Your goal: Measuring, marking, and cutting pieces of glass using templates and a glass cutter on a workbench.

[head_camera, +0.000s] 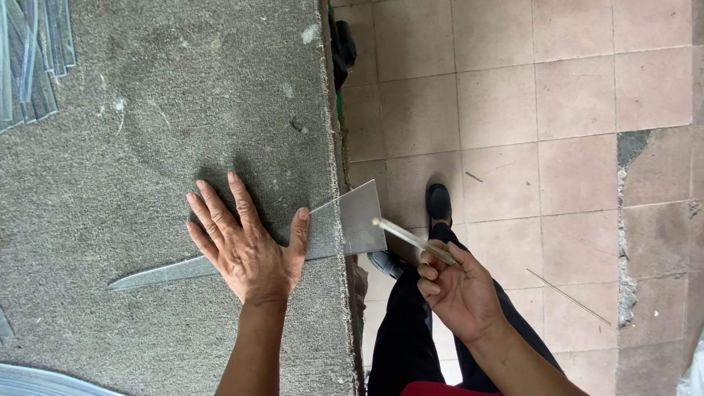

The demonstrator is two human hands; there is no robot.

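Note:
A long pointed pane of clear glass (345, 227) lies on a grey carpet-covered table (147, 132), with its wide end jutting over the table's right edge. My left hand (246, 246) presses flat on the glass, fingers spread. To the right, off the table, my right hand (455, 290) grips a thin pale rod-like tool (411, 240). Its tip touches the overhanging end of the glass.
Strips of clear glass (33, 59) are stacked at the table's top left corner. Another glass sheet (44, 381) shows at the bottom left. Tiled floor (528, 110) lies to the right, with my dark trousers and black shoes (438, 202) and a thin sliver (568, 297) on it.

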